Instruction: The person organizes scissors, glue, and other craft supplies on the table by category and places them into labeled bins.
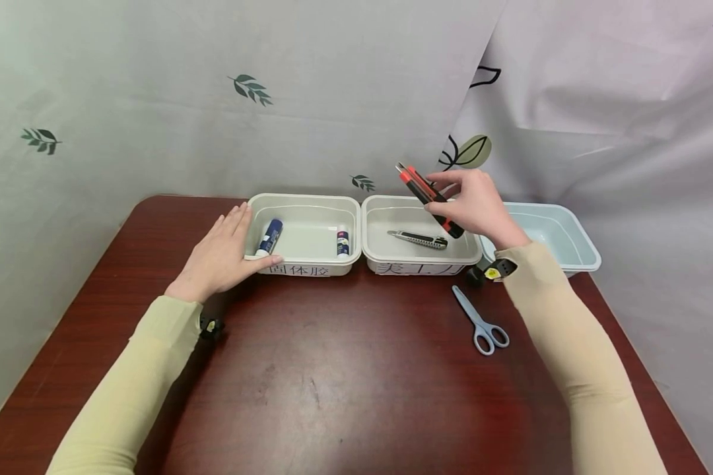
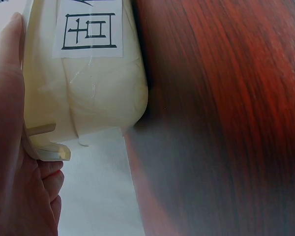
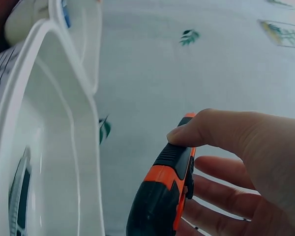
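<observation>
My right hand (image 1: 472, 201) pinches a red-and-black utility knife (image 1: 417, 187) above the middle white bin (image 1: 386, 204). In the right wrist view, the thumb lies on the black grip of the utility knife (image 3: 160, 182), which is beside the bin's wall. Inside the middle bin lies a grey-and-black snap-off cutter (image 1: 418, 239). My left hand (image 1: 216, 257) rests at the near left corner of the left white bin (image 1: 309, 199), fingers extended along its side and thumb across the front rim. That bin holds a blue glue stick (image 1: 271, 234) and a smaller white-and-blue glue stick (image 1: 342, 241).
A light blue bin (image 1: 570, 231) stands at the right end of the row, partly behind my right wrist. Grey-blue scissors (image 1: 481, 322) lie on the dark red table (image 1: 333, 369) in front of the bins. Handwritten labels mark both white bins. A pale patterned curtain (image 1: 309, 92) hangs behind.
</observation>
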A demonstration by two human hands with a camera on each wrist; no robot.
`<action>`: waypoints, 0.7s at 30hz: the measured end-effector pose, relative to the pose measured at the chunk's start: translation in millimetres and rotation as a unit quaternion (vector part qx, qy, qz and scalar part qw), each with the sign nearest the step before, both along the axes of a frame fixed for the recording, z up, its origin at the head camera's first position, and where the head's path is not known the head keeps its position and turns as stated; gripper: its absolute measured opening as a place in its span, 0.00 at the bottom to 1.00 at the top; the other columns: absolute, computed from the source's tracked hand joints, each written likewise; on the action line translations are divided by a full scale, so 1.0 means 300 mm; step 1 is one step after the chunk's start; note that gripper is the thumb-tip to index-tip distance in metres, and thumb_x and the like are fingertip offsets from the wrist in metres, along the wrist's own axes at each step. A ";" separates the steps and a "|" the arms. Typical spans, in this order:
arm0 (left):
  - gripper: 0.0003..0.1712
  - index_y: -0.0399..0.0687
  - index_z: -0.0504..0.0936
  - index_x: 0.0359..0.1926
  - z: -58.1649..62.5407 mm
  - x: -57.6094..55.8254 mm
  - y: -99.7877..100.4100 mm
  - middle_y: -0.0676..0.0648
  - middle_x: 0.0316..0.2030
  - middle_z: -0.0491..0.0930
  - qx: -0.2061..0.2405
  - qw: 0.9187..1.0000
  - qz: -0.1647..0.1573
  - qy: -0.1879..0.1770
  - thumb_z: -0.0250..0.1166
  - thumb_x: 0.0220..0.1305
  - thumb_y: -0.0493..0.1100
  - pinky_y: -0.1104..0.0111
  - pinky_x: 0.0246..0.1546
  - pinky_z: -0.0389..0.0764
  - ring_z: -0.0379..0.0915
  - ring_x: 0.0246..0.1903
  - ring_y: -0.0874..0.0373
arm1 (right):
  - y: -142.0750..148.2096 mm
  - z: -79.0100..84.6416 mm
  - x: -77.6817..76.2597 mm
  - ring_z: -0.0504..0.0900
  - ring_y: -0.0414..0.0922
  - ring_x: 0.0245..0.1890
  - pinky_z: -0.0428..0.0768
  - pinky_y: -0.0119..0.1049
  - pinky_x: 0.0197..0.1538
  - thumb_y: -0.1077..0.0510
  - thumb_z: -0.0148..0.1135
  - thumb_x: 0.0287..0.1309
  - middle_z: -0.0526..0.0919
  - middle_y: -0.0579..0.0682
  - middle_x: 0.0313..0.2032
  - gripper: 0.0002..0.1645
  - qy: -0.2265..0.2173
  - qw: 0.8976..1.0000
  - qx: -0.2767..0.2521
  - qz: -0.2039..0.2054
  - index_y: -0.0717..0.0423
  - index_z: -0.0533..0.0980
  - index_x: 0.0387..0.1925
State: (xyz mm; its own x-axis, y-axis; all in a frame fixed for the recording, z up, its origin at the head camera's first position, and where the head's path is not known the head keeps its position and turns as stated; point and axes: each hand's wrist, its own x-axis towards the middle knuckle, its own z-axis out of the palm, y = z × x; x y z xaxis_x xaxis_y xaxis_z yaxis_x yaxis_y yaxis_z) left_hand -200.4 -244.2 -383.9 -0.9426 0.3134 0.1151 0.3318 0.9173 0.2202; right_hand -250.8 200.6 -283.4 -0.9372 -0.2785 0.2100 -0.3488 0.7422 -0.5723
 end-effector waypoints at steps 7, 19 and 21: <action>0.68 0.29 0.44 0.79 0.000 0.000 -0.002 0.32 0.78 0.43 -0.001 1.000 -0.001 0.001 0.56 0.63 0.79 0.53 0.77 0.38 0.37 0.78 0.42 | 0.009 -0.024 -0.046 0.88 0.49 0.39 0.81 0.43 0.41 0.57 0.72 0.53 0.88 0.54 0.43 0.28 -0.022 0.999 0.043 0.000 0.54 0.83 0.58; 0.68 0.28 0.45 0.78 0.003 0.002 -0.003 0.31 0.78 0.43 -0.001 1.000 -0.002 0.003 0.56 0.63 0.78 0.52 0.77 0.39 0.37 0.78 0.41 | -0.027 -0.140 -0.058 0.86 0.46 0.28 0.82 0.40 0.32 0.60 0.74 0.53 0.89 0.55 0.38 0.30 -0.072 0.995 0.068 0.023 0.54 0.82 0.61; 0.68 0.28 0.45 0.78 0.003 0.002 -0.003 0.31 0.78 0.43 -0.001 1.000 -0.002 0.003 0.56 0.63 0.79 0.52 0.77 0.39 0.37 0.78 0.41 | -0.034 -0.162 -0.057 0.86 0.45 0.27 0.81 0.40 0.37 0.60 0.74 0.52 0.89 0.54 0.37 0.30 -0.074 0.994 0.081 0.030 0.53 0.82 0.60</action>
State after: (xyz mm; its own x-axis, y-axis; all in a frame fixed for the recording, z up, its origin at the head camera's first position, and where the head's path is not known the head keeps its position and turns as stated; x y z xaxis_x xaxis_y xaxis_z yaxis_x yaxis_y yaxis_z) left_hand -199.7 -245.1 -383.0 -0.9410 0.3164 0.1204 0.3359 0.9165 0.2172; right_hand -268.0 190.4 -331.9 -0.9351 -0.3539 0.0196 -0.3167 0.8095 -0.4944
